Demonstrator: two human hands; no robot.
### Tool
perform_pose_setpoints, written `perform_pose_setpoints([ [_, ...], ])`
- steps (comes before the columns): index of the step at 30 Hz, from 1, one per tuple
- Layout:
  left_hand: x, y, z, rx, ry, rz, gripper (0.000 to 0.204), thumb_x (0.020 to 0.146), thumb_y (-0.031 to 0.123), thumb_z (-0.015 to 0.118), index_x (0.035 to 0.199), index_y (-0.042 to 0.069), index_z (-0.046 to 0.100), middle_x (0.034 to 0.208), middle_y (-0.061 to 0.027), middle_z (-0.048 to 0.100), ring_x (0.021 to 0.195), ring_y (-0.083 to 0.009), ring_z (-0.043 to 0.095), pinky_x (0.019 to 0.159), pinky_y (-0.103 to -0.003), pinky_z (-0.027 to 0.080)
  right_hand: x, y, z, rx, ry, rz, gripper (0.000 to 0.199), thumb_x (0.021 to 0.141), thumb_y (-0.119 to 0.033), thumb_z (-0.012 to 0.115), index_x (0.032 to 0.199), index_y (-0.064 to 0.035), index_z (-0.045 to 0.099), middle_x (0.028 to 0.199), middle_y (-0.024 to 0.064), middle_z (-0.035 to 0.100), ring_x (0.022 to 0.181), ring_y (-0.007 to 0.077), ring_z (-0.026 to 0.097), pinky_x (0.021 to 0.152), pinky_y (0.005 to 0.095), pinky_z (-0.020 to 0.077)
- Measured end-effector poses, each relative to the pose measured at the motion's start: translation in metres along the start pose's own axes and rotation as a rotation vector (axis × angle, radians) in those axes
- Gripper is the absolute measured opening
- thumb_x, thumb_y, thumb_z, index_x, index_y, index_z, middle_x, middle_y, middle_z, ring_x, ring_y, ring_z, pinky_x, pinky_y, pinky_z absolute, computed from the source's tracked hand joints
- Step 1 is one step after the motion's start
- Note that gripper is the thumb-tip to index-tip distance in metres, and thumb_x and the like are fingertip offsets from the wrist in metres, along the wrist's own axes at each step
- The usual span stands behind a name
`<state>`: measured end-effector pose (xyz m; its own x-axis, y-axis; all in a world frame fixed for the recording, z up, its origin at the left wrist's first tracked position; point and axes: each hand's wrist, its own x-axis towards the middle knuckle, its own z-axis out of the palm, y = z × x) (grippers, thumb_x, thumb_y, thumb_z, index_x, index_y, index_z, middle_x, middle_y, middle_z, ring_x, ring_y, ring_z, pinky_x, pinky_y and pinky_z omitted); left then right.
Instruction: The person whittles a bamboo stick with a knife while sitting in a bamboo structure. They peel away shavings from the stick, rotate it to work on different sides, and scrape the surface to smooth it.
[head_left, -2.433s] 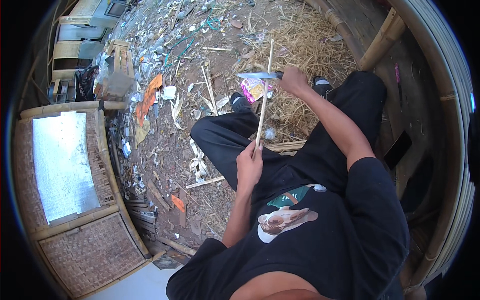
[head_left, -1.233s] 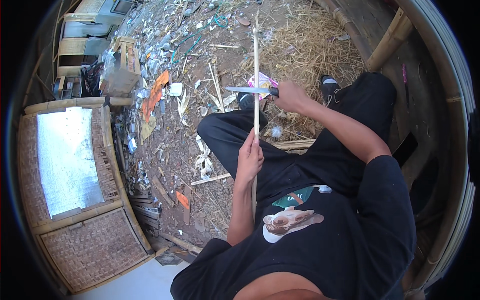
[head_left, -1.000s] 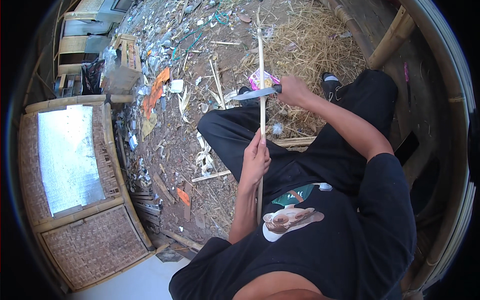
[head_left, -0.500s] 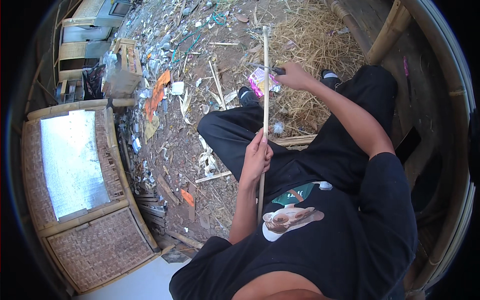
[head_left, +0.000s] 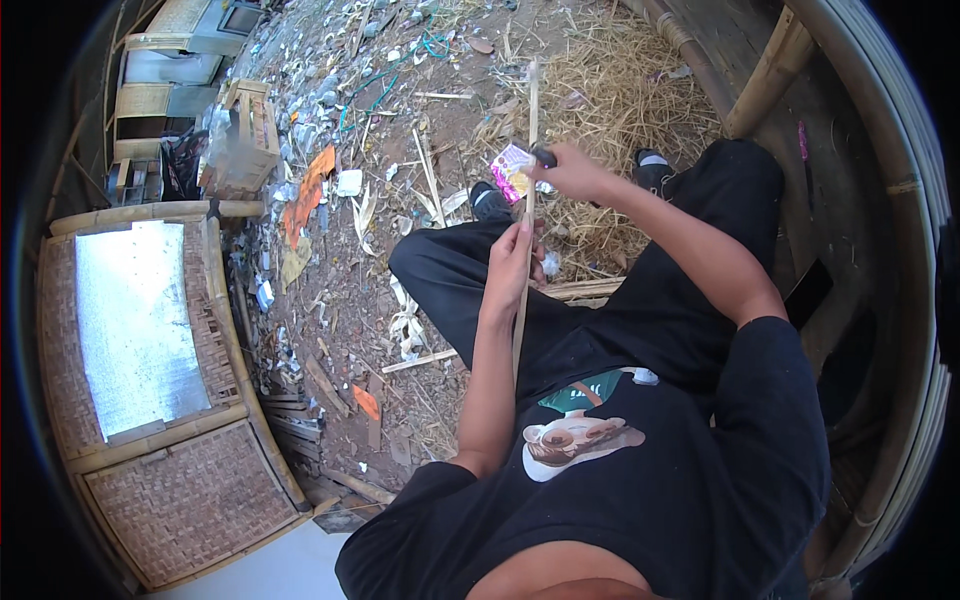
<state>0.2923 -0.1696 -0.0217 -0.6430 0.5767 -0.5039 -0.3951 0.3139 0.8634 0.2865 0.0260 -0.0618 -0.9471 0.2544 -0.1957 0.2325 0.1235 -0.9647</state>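
Long thin pale bamboo strip (head_left: 524, 200), straight, narrow, runs near-vertical in the frame from the person's lap up past both hands, top end over the straw. Left hand (head_left: 510, 265) grips it mid-length, fingers closed around the strip. Right hand (head_left: 570, 172) higher up, fingers closed on the dark handle of a knife (head_left: 543, 156), held right against the strip; blade mostly hidden, cannot tell its edge. Person sits with legs in black trousers (head_left: 470, 285), black printed T-shirt (head_left: 640, 470). Pink and yellow plastic wrapper (head_left: 512, 172) lies on the ground just left of the strip. Pile of dry yellow straw (head_left: 620, 90) behind the hands. Dirt ground littered with bamboo shavings and scraps (head_left: 370, 210). Woven bamboo panel with a shiny sheet (head_left: 140, 330) far left, well apart. Thick bamboo posts (head_left: 765, 75) at the right.
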Motion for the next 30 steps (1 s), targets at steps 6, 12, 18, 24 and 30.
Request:
perform_pose_setpoints([
  [6,0.032,-0.014,-0.004,-0.072,0.021,-0.004,0.024,0.097,0.026,0.045,0.093,0.004,0.053,0.055,0.0045,0.04,0.034,-0.002,0.028,0.032,-0.02,0.022,-0.002,0.001,-0.015,-0.285,-0.022,-0.005,0.04,0.082,-0.041,0.061,0.071,-0.0024,0.062,0.061,0.0134,0.059,0.057,0.0251,0.059,0.057,0.0395,0.0442],
  [12,0.044,-0.027,-0.011,-0.226,-0.057,-0.074,0.02,0.096,0.023,0.048,0.095,0.004,0.052,0.055,0.0039,0.039,0.034,-0.0029,0.029,0.031,-0.02,0.02,-0.006,0.006,-0.026,-0.588,0.031,0.045,0.034,0.071,-0.035,0.065,0.074,-0.0014,0.064,0.074,0.0213,0.063,0.075,0.0363,0.063,0.068,0.0437,0.0491],
  [18,0.05,-0.017,-0.007,-0.218,-0.166,-0.059,0.02,0.087,0.021,0.062,0.085,0.009,0.046,0.053,0.0062,0.037,0.034,-0.002,0.028,0.031,-0.019,0.018,-0.026,0.008,0.001,-0.655,-0.099,0.068,0.028,0.064,-0.026,0.066,0.07,0.001,0.063,0.076,0.023,0.063,0.076,0.0396,0.062,0.07,0.0472,0.0501],
  [24,0.062,-0.043,-0.002,-0.066,-0.042,-0.024,0.014,0.082,0.012,0.059,0.083,0.009,0.045,0.054,0.0061,0.038,0.035,-0.0036,0.03,0.031,-0.021,0.02,-0.029,0.01,0.018,-0.832,-0.1,0.03,0.023,0.066,-0.015,0.065,0.073,0.006,0.06,0.076,0.027,0.062,0.076,0.042,0.063,0.07,0.0469,0.0516],
  [30,0.07,-0.061,0.004,0.214,0.084,0.189,0.021,0.069,0.001,0.06,0.085,0.001,0.046,0.066,0.0032,0.036,0.058,-0.0054,0.036,0.047,-0.024,0.03,-0.013,0.037,0.026,-0.872,-0.037,0.094,0.019,0.066,-0.012,0.061,0.073,0.0055,0.061,0.074,0.027,0.062,0.074,0.0423,0.063,0.069,0.0473,0.0518],
])
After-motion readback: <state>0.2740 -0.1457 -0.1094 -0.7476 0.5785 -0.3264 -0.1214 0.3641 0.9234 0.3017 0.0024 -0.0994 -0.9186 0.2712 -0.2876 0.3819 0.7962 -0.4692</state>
